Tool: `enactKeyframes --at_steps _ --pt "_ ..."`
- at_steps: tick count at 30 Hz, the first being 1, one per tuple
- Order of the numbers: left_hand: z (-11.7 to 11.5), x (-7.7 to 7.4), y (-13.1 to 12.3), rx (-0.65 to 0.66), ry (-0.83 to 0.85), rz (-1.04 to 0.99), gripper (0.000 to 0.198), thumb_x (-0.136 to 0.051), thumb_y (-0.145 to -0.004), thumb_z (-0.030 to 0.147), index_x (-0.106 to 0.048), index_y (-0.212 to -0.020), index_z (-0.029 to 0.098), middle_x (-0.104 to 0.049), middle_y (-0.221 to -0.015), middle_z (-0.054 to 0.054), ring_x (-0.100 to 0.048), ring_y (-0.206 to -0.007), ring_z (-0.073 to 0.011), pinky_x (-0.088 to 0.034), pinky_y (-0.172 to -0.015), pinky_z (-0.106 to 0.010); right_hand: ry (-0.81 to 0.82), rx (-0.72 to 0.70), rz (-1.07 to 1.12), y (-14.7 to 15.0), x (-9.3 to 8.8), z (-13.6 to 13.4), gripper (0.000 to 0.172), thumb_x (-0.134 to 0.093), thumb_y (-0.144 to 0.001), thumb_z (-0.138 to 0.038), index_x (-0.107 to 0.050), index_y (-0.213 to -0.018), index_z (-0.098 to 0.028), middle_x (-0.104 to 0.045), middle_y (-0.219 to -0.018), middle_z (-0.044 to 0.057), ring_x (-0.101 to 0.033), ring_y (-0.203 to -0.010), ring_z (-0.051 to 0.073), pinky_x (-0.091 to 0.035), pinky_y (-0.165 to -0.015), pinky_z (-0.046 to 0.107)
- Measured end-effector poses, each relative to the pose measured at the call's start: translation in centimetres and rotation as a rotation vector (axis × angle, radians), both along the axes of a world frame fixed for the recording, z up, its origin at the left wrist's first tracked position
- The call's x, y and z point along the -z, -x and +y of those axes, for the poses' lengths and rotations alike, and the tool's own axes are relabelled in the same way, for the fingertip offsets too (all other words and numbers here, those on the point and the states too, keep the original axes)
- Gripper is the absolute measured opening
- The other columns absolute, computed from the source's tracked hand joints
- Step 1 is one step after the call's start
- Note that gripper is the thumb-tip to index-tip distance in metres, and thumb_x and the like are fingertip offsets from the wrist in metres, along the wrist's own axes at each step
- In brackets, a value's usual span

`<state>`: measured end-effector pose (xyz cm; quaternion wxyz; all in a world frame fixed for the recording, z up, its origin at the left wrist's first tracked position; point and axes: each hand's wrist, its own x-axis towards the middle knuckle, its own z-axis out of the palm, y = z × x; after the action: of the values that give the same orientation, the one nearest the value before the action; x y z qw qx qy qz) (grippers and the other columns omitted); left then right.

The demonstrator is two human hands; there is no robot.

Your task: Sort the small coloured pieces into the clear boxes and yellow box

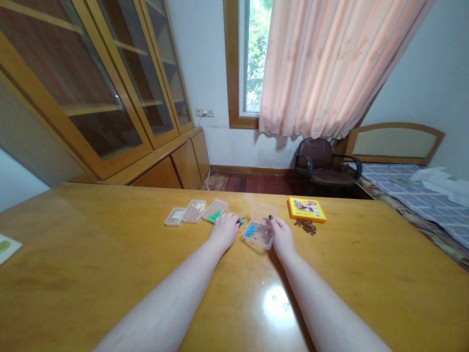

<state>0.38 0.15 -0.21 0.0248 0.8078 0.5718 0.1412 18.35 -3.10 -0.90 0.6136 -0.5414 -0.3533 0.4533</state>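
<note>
My right hand grips the right side of a clear plastic box, which is tilted and holds several small blue pieces. Its hinged lid is folded back on the far side. My left hand is low over the table, fingers curled down beside a few loose blue pieces left of the box. Whatever is between those fingertips is hidden. Just beyond the left hand lies an open clear box with green pieces.
On the wooden table, an open clear box with cream pieces and its lid half lie left. A yellow flat box and a pile of brown pieces lie right. A chair stands beyond the table.
</note>
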Motion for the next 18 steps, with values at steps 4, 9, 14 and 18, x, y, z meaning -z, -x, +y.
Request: enactKeyframes --at_steps 4,9,14,18 --pt "0.01 0.0 -0.12 0.004 0.022 -0.013 0.012 -0.053 -0.082 0.024 -0.062 -0.088 0.02 -0.062 -0.091 -0.005 -0.054 -0.089 -0.0188 -0.039 -0.079 -0.03 -0.018 -0.008 0.006 -0.09 0.09 0.03 0.038 -0.063 -0.062 -0.051 -0.067 -0.075 -0.015 -0.065 -0.066 0.004 -0.049 -0.047 0.013 -0.039 -0.047 0.025" --pt "0.03 0.01 -0.17 0.024 0.032 -0.034 0.011 -0.053 -0.081 0.023 -0.062 -0.087 0.02 -0.063 -0.089 -0.005 -0.055 -0.088 -0.0182 -0.039 -0.079 -0.03 -0.015 -0.011 -0.004 -0.07 0.01 -0.01 0.04 -0.063 -0.063 -0.052 -0.067 -0.075 -0.015 -0.064 -0.065 0.004 -0.049 -0.047 0.012 -0.038 -0.047 0.025" --pt "0.06 0.1 -0.2 0.026 0.062 -0.047 0.012 -0.051 -0.082 0.022 -0.062 -0.088 0.02 -0.064 -0.089 -0.005 -0.055 -0.088 -0.018 -0.039 -0.08 -0.03 -0.01 -0.006 -0.02 -0.09 0.12 0.05 0.041 -0.063 -0.062 -0.053 -0.067 -0.075 -0.015 -0.065 -0.067 0.005 -0.05 -0.047 0.013 -0.039 -0.048 0.026" --pt "0.07 0.15 -0.21 0.032 0.052 -0.062 0.011 -0.052 -0.082 0.021 -0.062 -0.086 0.021 -0.064 -0.088 -0.004 -0.056 -0.086 -0.0178 -0.039 -0.078 -0.03 -0.002 -0.011 -0.02 -0.1 0.23 0.09 0.04 -0.062 -0.063 -0.053 -0.067 -0.076 -0.015 -0.066 -0.068 0.005 -0.05 -0.047 0.013 -0.04 -0.047 0.026"
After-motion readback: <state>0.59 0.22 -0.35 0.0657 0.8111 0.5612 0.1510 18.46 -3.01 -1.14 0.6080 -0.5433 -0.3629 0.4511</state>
